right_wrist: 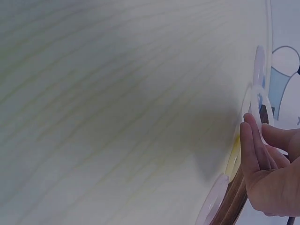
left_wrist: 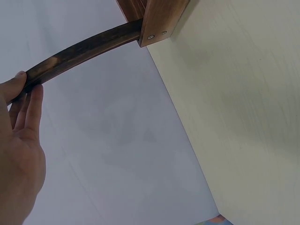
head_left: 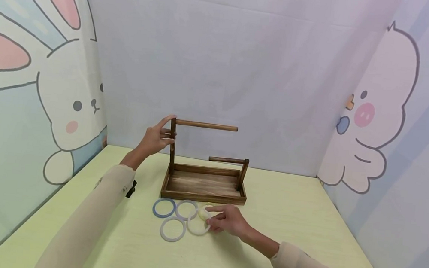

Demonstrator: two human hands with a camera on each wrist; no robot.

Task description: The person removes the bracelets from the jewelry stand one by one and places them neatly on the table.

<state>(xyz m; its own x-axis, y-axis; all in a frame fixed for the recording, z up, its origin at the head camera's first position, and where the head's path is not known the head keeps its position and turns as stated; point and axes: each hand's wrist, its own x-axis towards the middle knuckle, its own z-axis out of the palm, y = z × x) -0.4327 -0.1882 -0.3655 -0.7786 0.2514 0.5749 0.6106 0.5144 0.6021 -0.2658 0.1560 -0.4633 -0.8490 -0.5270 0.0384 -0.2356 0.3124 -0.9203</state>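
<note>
My left hand grips the tall post of a brown wooden stand, thumb on one side and fingers on the other in the left wrist view. Between thumb and fingers of my right hand is a white ring, pinched by its edge and tilted. In the head view, this ring overlaps a yellow ring in front of the stand. To its left lie a blue ring, a pale lavender ring and a whitish-lavender ring.
The stand has a shallow tray base, a long upper rod and, on a shorter post at right, a lower rod. It stands on a pale yellow table. Cloth walls with a printed rabbit and bird enclose the table.
</note>
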